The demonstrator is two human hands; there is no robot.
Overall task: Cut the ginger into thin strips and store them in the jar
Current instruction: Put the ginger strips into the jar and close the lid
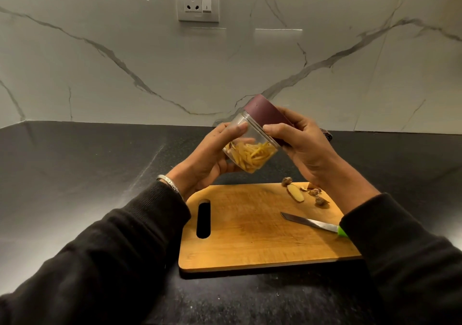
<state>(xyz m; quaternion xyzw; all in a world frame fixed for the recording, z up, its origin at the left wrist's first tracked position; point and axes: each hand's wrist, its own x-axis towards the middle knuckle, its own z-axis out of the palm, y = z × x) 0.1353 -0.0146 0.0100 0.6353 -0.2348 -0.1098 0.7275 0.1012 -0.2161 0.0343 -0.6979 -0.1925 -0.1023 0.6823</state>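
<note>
Head view shows the jar [250, 147] held up above the far edge of the cutting board [250, 237], tilted so its base points down toward the person and its maroon lid [266, 118] leans up and away. Left hand [212, 154] wraps the clear body, thumb across the front wall; right hand [300, 142] curls its fingers round the lid. Ginger strips [251, 155] lie heaped in the lower part of the jar, so cutting and filling look finished and the step in hand is most likely screwing the lid closed. Whether the lid is fully seated cannot be told. Next, the right hand must twist while the left holds the body firm against it, then the jar needs setting down upright on the counter [100, 174]. Ginger offcuts [296, 192] and the knife [312, 223] rest on the board, well apart from both hands.
</note>
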